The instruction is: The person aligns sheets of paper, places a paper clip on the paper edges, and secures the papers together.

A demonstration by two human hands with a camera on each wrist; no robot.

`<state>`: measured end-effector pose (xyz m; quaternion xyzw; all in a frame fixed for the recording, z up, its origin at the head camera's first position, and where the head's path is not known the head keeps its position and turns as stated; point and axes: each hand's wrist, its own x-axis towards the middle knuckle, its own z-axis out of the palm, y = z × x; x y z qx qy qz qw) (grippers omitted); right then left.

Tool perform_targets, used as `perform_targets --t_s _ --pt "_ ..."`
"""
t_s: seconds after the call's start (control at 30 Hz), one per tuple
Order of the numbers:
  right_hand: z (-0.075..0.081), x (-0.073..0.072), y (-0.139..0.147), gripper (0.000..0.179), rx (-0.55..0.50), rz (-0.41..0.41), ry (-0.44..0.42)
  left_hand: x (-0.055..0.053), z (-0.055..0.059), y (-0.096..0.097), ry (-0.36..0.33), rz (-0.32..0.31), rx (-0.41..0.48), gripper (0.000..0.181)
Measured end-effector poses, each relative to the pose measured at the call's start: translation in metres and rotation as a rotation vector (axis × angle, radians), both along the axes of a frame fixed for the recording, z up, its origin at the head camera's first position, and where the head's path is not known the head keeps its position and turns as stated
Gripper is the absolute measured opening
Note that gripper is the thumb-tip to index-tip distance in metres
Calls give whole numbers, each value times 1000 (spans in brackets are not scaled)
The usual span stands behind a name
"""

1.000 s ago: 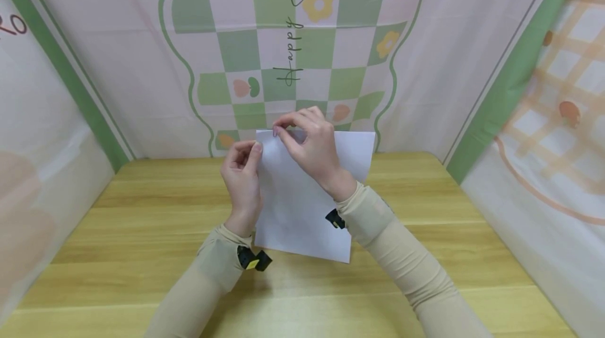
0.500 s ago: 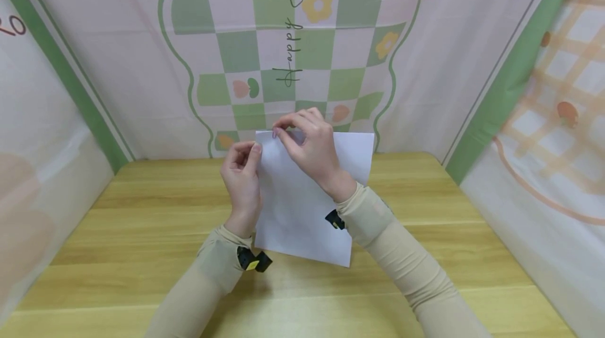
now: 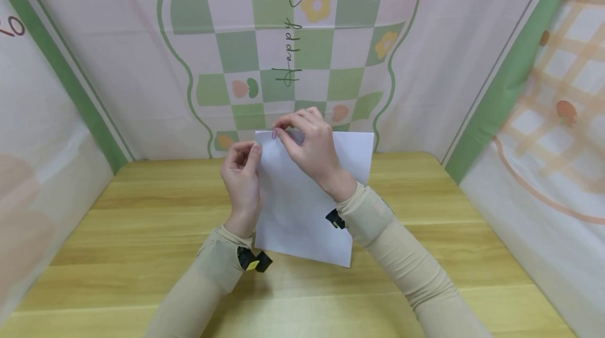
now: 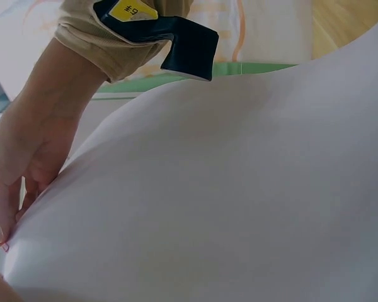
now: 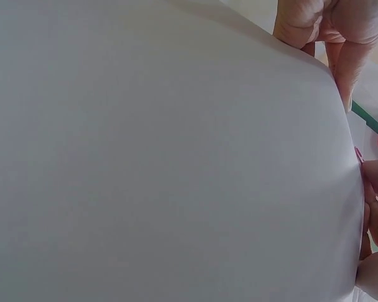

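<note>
A white sheet of paper is held up over the table, its surface gently bowed in both wrist views. My left hand pinches its left edge near the top corner between thumb and fingers. At the top edge, my right hand pinches a small pink paper clip. Only the clip's looped end shows beyond the fingertips; the rest is hidden by them. In the left wrist view the clip appears as a pink speck at the right hand's fingertips. The two hands are close together, a short gap apart.
A wood-grain table lies beneath. Behind it hangs a cloth backdrop with green checks and flowers, and printed cloth panels stand at both sides. Black wrist cameras are strapped over the beige sleeves.
The lower right corner of the paper has dropped slightly and its right edge looks straighter. Both hands hold almost still, with the right fingers staying at the clip.
</note>
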<state>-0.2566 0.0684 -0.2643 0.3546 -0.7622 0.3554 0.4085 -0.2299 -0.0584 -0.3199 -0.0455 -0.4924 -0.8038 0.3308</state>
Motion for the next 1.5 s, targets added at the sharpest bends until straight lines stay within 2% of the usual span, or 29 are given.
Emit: perform_targets --t_s 0.37,0.9,1.17,1.5 --pt "0 -1 1 6 41 21 6 0 -2 -1 -1 -2 -7 13" --pt "-2 -4 4 7 70 33 2 0 -1 -1 -15 -1 -16 10" --pt "-2 -4 5 7 63 33 13 -1 -1 0 -9 -2 -15 1" --pt "-4 -4 6 7 51 35 19 0 -3 2 -7 3 -9 7"
